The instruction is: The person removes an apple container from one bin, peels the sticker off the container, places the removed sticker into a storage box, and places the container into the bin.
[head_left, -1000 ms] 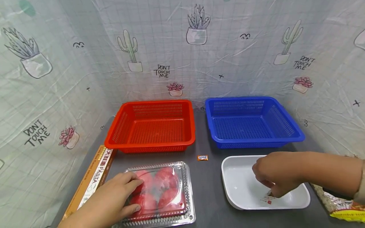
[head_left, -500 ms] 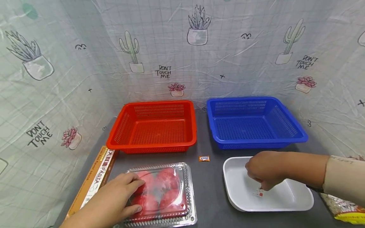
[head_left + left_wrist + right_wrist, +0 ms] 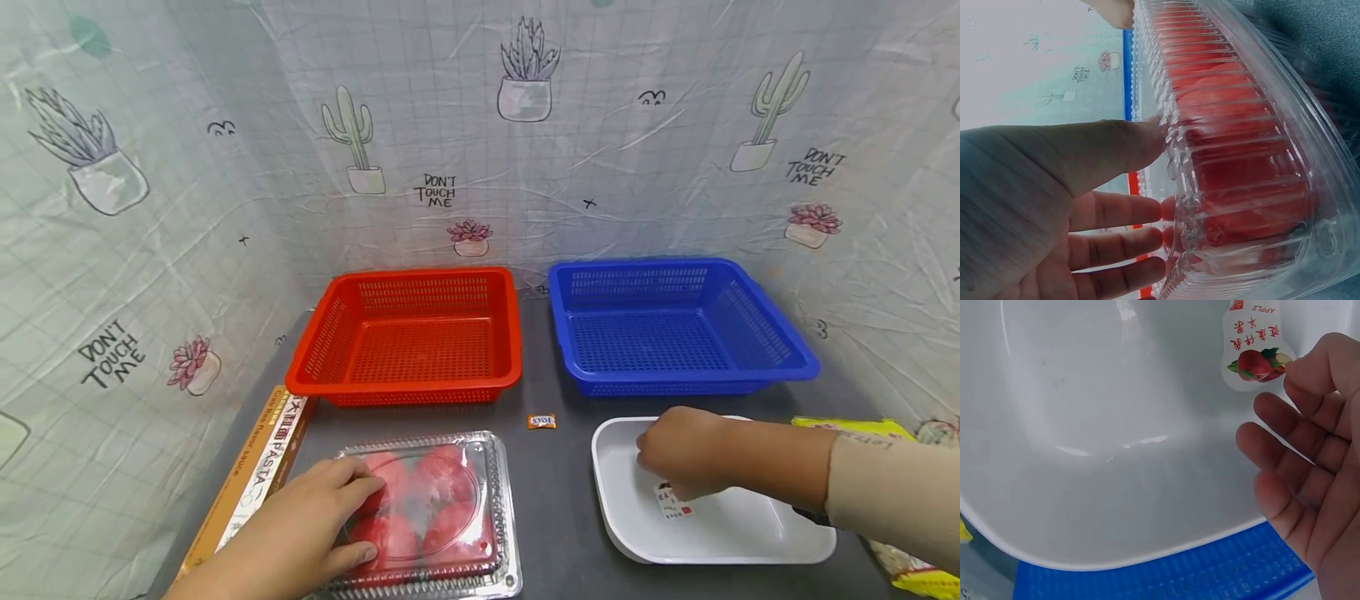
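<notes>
We see the right hand [image 3: 686,454] pinch a white card [image 3: 1252,345] in a tray [image 3: 757,525]. The left hand [image 3: 318,521], fingers loose, touches a clear box [image 3: 503,500]. Only the right wrist view shows the card's red apples [image 3: 1252,365].

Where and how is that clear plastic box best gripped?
Probably by the rim of the clear plastic box, from left and right at once: it lies flat and broad, with the rim sticking out like a ledge. The left hand touches its top.
</notes>
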Available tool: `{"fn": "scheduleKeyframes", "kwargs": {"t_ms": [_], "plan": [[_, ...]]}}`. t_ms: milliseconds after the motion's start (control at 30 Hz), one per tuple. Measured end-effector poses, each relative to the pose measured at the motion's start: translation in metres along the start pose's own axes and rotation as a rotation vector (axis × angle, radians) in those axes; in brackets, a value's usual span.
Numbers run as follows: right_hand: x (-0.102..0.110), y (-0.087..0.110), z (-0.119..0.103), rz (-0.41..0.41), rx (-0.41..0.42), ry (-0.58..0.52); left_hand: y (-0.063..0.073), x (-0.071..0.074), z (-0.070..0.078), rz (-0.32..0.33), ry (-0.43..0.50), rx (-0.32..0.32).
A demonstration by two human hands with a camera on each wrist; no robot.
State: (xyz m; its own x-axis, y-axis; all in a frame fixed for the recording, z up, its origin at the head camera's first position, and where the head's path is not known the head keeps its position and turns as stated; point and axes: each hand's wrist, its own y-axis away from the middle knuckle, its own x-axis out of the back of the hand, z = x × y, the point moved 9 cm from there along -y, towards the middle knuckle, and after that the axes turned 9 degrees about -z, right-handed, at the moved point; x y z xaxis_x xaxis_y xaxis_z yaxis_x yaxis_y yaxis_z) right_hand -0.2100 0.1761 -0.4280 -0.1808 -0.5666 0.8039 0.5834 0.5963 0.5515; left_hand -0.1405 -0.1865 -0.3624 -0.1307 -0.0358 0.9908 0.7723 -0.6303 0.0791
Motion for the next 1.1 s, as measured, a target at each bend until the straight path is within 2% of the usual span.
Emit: {"fn": "scheduleKeyframes", "kwargs": {"t_ms": [300,500,733,900,1100], "plan": [[-0.0065,-0.0067,0.0022,-0.006,-0.048,-0.032,0.0001,-0.0021,-0.0004,-0.002,0.007,-0.001],[-0.0084,-0.0103,0.0005,0.024,-0.068,-0.031,0.0010,-0.0020,-0.0006,-0.002,0.016,0.005],[-0.0088,-0.0079,-0.0022,0.058,-0.086,-0.014,0.0014,-0.0019,0.0000,0.002,0.014,-0.001],[-0.0065,-0.0062,0.0017,0.054,-0.110,-0.063,0.0016,-0.0015,-0.0006,0.012,0.008,-0.010],[-0.0025,-0.0020,0.0001,0.137,-0.096,-0.058,0.0019,-0.0026,-0.0014,0.013,0.003,-0.012]]}}
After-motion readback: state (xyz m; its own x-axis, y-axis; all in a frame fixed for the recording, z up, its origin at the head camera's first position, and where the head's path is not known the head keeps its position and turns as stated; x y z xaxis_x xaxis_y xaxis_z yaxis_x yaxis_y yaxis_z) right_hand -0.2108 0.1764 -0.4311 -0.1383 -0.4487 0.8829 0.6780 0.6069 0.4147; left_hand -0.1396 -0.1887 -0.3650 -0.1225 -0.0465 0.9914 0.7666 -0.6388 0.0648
